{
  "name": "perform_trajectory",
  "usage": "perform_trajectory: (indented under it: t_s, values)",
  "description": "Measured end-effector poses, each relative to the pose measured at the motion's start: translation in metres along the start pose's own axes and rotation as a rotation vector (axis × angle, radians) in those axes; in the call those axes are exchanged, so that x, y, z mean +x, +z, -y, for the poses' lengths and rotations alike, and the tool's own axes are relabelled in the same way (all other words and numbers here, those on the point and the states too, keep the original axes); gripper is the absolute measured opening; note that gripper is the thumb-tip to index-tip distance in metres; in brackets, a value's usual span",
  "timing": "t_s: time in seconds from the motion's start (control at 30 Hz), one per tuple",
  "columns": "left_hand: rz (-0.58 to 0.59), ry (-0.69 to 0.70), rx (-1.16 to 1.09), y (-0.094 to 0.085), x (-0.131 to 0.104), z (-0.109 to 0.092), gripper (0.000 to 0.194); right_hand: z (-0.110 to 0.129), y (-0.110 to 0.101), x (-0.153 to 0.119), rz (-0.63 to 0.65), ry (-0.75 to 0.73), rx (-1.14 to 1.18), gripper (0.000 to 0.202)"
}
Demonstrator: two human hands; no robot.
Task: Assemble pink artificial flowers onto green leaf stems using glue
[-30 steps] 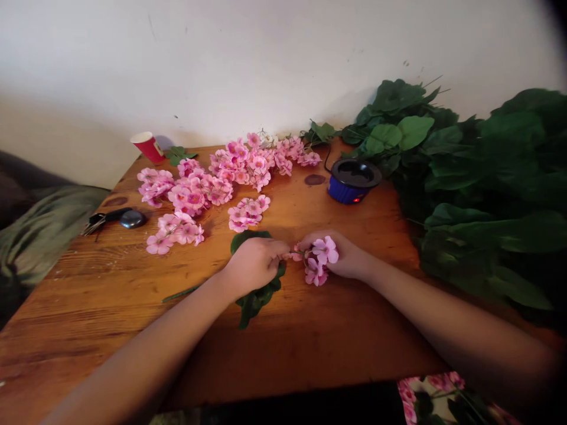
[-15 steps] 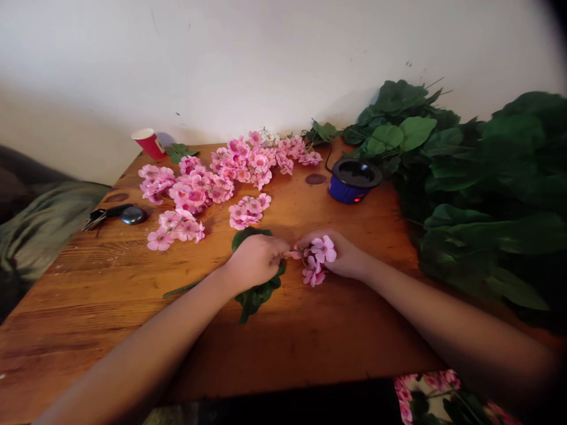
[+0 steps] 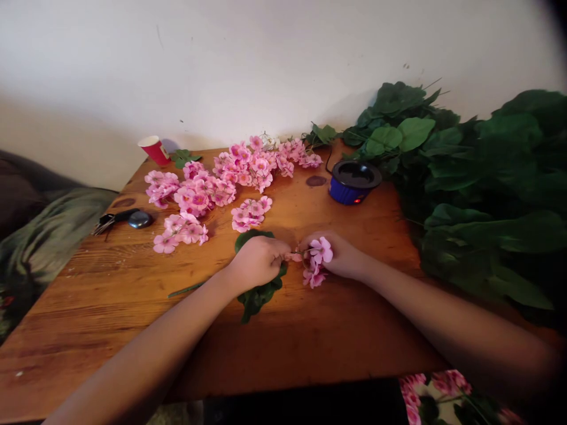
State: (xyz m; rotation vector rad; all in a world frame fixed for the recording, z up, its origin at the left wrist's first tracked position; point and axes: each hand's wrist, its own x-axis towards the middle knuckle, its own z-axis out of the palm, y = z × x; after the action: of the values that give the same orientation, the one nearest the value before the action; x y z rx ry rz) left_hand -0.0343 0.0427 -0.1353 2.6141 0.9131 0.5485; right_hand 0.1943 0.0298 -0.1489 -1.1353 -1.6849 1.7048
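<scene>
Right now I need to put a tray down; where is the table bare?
Bare wood lies in the near left corner of the table, in front of the keys. Crowded: pink blossoms at back, leaf pile on the right, hands at centre.

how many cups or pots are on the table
2: a red cup at the far left corner by the wall, and a blue pot right of the pink flower clusters. The leaf pile may hide more.
</scene>
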Motion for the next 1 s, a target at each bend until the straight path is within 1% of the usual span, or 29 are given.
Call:
perform_trajectory:
  t_s: [0.1, 0.23, 0.3, 0.43, 0.6, 0.8, 1.0]
  values:
    - [0.005, 0.005, 0.001, 0.0005, 0.0003, 0.0016, 0.031, 0.0010, 0.0001, 0.0005, 0.016, -0.001, -0.016, 0.011]
    - [0.023, -0.004, 0.003, 0.0006, 0.0006, 0.0025, 0.030, 0.0022, -0.0021, 0.0022, -0.013, -0.080, -0.162, 0.010]
    - [0.028, -0.006, 0.006, 0.0008, 0.0006, 0.0025, 0.030, 0.0029, -0.0027, 0.0025, -0.007, -0.089, -0.189, 0.010]
    - [0.036, -0.008, 0.023, 0.0016, 0.0001, 0.0024, 0.029, 0.0046, -0.0018, 0.0023, 0.021, -0.044, -0.152, 0.013]
    - [0.035, -0.009, 0.037, 0.0014, 0.0001, 0.0013, 0.030, 0.0065, -0.0001, 0.0027, -0.030, -0.055, -0.155, 0.012]
    - [0.046, -0.010, 0.068, 0.0024, -0.0002, 0.0012, 0.027, 0.0073, 0.0026, 0.0023, -0.056, -0.043, -0.133, 0.008]
    - [0.009, -0.012, 0.023, 0.0022, -0.0004, 0.0015, 0.028, 0.0066, 0.0029, 0.0018, -0.042, -0.051, -0.094, 0.003]
